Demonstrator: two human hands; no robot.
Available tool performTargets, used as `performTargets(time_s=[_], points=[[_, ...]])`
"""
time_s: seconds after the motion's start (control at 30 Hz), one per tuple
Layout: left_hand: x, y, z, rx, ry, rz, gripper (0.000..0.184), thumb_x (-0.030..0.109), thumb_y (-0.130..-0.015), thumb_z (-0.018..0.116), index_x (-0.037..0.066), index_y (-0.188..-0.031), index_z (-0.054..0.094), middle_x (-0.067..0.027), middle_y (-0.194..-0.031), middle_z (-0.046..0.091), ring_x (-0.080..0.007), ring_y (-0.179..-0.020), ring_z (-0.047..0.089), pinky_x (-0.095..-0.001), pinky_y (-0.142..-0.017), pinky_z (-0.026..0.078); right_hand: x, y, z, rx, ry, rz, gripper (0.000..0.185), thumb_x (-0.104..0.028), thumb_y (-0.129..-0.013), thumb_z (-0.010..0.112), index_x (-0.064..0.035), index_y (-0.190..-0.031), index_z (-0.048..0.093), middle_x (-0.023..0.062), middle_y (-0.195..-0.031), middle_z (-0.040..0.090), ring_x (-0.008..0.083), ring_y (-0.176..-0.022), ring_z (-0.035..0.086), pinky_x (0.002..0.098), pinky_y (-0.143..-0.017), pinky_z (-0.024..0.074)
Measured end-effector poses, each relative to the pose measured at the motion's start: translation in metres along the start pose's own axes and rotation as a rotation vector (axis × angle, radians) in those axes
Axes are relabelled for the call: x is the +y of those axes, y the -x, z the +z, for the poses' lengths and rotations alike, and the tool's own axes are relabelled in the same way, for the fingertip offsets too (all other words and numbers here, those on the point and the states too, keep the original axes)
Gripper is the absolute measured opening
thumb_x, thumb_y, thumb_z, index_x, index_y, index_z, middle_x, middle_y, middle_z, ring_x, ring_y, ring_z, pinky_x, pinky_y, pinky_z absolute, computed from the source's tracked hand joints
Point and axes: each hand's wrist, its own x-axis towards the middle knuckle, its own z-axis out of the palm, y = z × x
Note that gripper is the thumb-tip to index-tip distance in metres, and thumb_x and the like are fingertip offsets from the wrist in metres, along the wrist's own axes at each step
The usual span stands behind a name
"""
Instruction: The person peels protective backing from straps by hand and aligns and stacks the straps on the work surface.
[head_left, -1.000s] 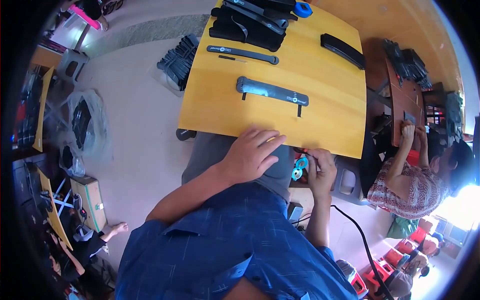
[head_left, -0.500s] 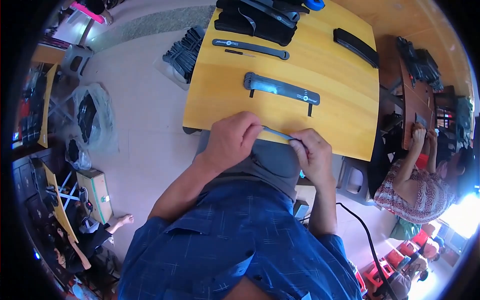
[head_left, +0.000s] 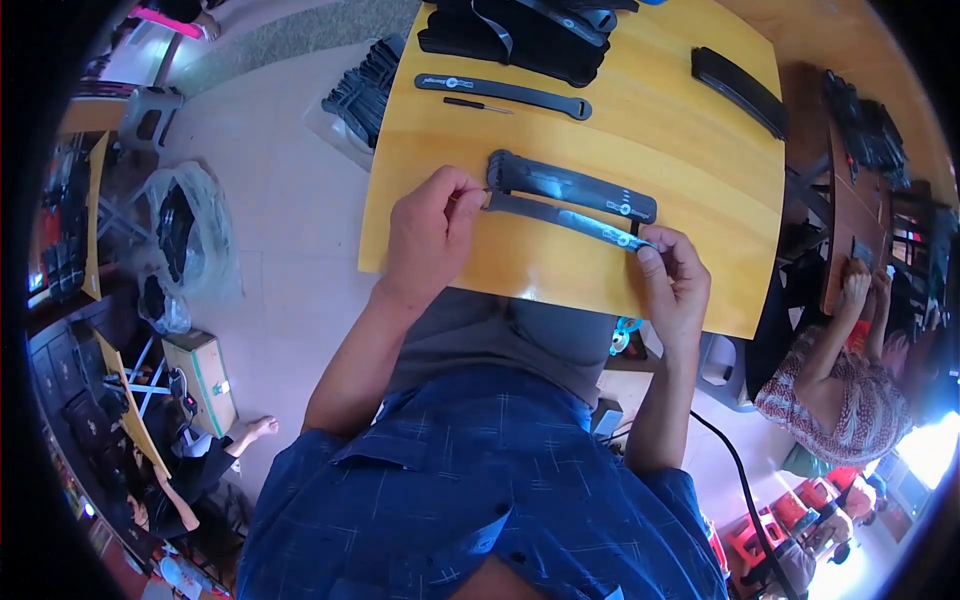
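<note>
A dark strap (head_left: 565,217) with a pale printed logo is stretched between my two hands over the yellow table (head_left: 560,275). My left hand (head_left: 430,225) pinches its left end, and my right hand (head_left: 675,275) pinches its right end. Just beyond it lies a stack of similar straps (head_left: 575,186), nearly parallel to the held one. Farther back are a single strap (head_left: 500,93) with a slotted end and a small thin tool with a dark handle (head_left: 465,102).
Black fabric pieces (head_left: 500,45) are piled at the table's back, and a black bundle (head_left: 740,90) lies at its back right. Dark straps (head_left: 355,95) sit left of the table. A co-worker (head_left: 840,390) works at a brown table (head_left: 845,215) on the right.
Both hands came together on a strap at the table's front edge, then moved forward and apart, bringing it flatter and close to the stack. The view has shifted slightly.
</note>
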Motion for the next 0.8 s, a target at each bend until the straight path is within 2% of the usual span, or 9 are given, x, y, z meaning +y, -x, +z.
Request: performTargets(time_s=[0.07, 0.23, 0.37, 0.43, 0.57, 0.63, 0.8], points=[[-0.002, -0.005, 0.002, -0.001, 0.005, -0.014, 0.007, 0.004, -0.097, 0.07, 0.001, -0.096, 0.064, -0.0148, -0.08, 0.069, -0.027, -0.069, 0.07, -0.0349, -0.066, 0.054, 0.002, -0.007, 0.002, 0.005, -0.054, 0.036, 0.014, -0.002, -0.101, 0.069, 0.0002, -0.114, 0.07, -0.0006, -0.093, 0.066, 0.0057, -0.082, 0.058, 0.022, -0.075, 0.0484], [-0.004, -0.012, 0.006, -0.032, 0.023, -0.072, 0.007, 0.0, -0.096, 0.069, 0.001, -0.1, 0.065, -0.0117, -0.082, 0.071, -0.0202, -0.071, 0.072, -0.0316, -0.068, 0.056, 0.011, -0.017, 0.002, 0.058, -0.163, 0.024, 0.011, -0.003, -0.102, 0.07, -0.0004, -0.113, 0.069, -0.0045, -0.09, 0.062, 0.0031, -0.081, 0.055, 0.0181, -0.074, 0.0451], [-0.005, -0.016, 0.011, -0.035, 0.042, -0.079, 0.012, -0.001, -0.095, 0.07, 0.002, -0.104, 0.063, -0.0098, -0.084, 0.072, -0.0179, -0.073, 0.073, -0.0305, -0.069, 0.057, 0.016, -0.021, -0.002, 0.049, -0.137, 0.049, 0.011, -0.004, -0.102, 0.07, -0.0003, -0.112, 0.069, -0.0054, -0.089, 0.061, 0.0031, -0.081, 0.054, 0.0181, -0.074, 0.0442], [-0.007, -0.017, 0.013, -0.025, 0.043, -0.119, 0.019, -0.004, -0.094, 0.071, 0.002, -0.111, 0.064, -0.0025, -0.089, 0.07, -0.0058, -0.075, 0.062, -0.0227, -0.068, 0.052, 0.02, -0.024, -0.005, 0.039, -0.183, 0.04, 0.011, -0.005, -0.103, 0.07, -0.0003, -0.112, 0.069, -0.005, -0.09, 0.064, 0.0028, -0.081, 0.054, 0.0181, -0.074, 0.0439], [-0.008, -0.021, 0.014, -0.027, 0.029, -0.124, 0.021, -0.003, -0.094, 0.072, 0.002, -0.113, 0.063, -0.0031, -0.088, 0.069, -0.0055, -0.074, 0.061, -0.0219, -0.068, 0.051, 0.016, -0.028, -0.003, 0.052, -0.193, 0.084, 0.011, -0.007, -0.103, 0.07, -0.0002, -0.112, 0.07, -0.005, -0.091, 0.065, 0.0027, -0.081, 0.053, 0.0183, -0.074, 0.0434], [-0.007, -0.023, 0.013, -0.029, 0.029, -0.149, 0.022, -0.001, -0.092, 0.071, 0.003, -0.111, 0.061, -0.0104, -0.083, 0.072, -0.0181, -0.072, 0.073, -0.0305, -0.067, 0.057, 0.015, -0.029, -0.003, 0.056, -0.136, 0.058, 0.01, -0.007, -0.103, 0.07, -0.0003, -0.111, 0.07, -0.0054, -0.091, 0.065, 0.0026, -0.081, 0.053, 0.0182, -0.073, 0.0432], [-0.003, -0.026, 0.011, -0.047, 0.013, -0.182, 0.022, -0.001, -0.092, 0.072, 0.003, -0.111, 0.061, -0.0104, -0.081, 0.072, -0.019, -0.07, 0.073, -0.0308, -0.066, 0.056, 0.018, -0.031, -0.003, 0.06, -0.147, 0.112, 0.01, -0.006, -0.103, 0.069, 0.0, -0.111, 0.071, -0.0057, -0.09, 0.064, 0.0026, -0.079, 0.053, 0.0181, -0.071, 0.0424]])
